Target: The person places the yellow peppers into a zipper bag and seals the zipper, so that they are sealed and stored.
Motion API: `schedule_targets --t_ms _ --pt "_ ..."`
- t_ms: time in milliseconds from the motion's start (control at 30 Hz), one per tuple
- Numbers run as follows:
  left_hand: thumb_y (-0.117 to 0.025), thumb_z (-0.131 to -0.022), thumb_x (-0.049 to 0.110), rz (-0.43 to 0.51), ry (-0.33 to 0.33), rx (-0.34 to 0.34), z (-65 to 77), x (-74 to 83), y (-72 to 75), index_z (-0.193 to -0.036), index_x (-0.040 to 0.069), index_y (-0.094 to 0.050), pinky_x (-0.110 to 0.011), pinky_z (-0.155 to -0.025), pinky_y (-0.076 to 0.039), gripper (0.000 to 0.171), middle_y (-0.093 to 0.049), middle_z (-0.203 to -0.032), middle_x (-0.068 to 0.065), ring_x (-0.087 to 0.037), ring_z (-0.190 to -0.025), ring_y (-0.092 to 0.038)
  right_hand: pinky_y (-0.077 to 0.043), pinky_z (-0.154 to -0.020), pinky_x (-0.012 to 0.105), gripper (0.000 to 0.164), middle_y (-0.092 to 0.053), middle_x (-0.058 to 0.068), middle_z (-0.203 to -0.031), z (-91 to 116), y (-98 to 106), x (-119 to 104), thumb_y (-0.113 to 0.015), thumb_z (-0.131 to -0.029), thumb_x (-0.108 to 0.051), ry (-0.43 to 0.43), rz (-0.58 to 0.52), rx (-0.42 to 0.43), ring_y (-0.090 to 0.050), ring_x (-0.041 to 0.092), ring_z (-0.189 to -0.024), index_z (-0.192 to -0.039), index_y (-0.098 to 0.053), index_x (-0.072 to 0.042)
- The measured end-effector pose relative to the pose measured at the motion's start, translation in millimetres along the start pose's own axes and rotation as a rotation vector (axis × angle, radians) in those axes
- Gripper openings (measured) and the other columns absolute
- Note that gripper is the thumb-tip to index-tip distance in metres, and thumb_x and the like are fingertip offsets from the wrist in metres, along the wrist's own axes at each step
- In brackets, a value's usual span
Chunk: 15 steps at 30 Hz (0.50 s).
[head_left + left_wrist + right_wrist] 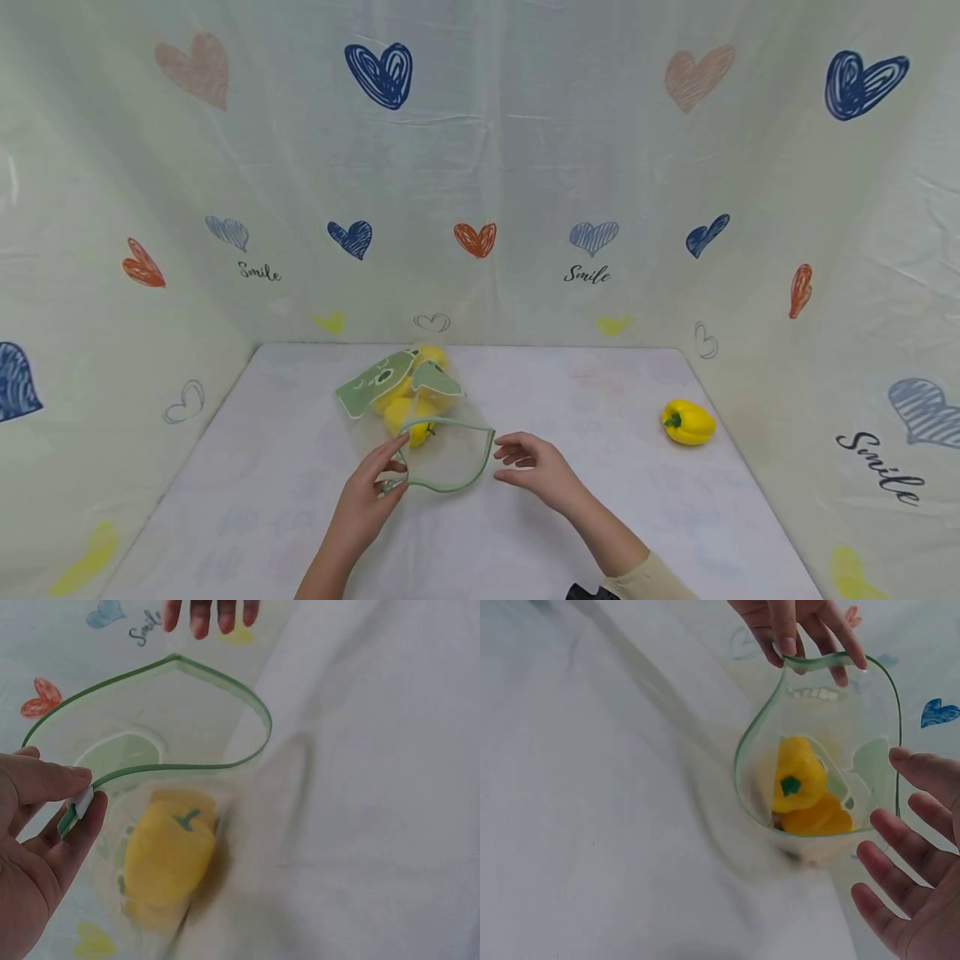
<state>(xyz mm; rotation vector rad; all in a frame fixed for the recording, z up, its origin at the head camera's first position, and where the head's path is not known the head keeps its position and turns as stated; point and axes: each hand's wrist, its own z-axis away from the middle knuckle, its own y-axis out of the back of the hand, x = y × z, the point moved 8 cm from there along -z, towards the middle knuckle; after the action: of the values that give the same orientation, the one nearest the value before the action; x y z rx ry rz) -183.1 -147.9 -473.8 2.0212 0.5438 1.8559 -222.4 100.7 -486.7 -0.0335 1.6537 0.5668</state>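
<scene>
Left hand pinching the bag's rim, right hand spread just beside its open mouth.

From my end, I see the clear bag (378, 383) left of centre on the white worktop (570, 533), toward the back, its green rim (457, 488) bowed wide and facing the person. My left-wrist view shows the left hand (367, 496) with thumb and fingers pinching the rim's end by a white slider (80, 801). The right hand (543, 471) holds nothing; I read its fingers as parted and slightly bent, near the rim's right side. I can make out at least 2 yellow peppers (405, 414) inside the bag. 1 loose yellow pepper (688, 422) lies well apart, near the worktop's right edge. Behind, I see a heart-printed curtain (487, 158).
</scene>
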Motion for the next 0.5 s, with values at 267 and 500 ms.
schedule_targets --t_ms 267,500 --pt "-0.071 -0.078 -0.015 -0.008 0.018 -0.002 -2.9 -0.8 -1.0 -0.141 0.019 -0.053 -0.028 -0.081 -0.056 0.073 -0.052 -0.137 -0.005 -0.018 -0.101 -0.061 -0.052 -0.085 0.030 0.043 -0.067 0.006 -0.105 10 33 13 -0.076 -0.084 -0.011 -0.037 0.035 0.085 -0.062 0.031 -0.099 -0.123 -0.061 0.000" --pt "-0.070 -0.078 -0.016 0.003 0.027 -0.006 -1.9 -2.0 -1.2 -0.141 0.018 -0.053 -0.027 -0.081 -0.055 0.073 -0.052 -0.137 -0.005 -0.018 -0.102 -0.060 -0.053 -0.084 0.031 0.042 -0.067 0.007 -0.105 18 61 24 -0.077 -0.084 -0.013 -0.060 0.075 0.145 -0.063 0.027 -0.097 -0.121 -0.062 0.000"
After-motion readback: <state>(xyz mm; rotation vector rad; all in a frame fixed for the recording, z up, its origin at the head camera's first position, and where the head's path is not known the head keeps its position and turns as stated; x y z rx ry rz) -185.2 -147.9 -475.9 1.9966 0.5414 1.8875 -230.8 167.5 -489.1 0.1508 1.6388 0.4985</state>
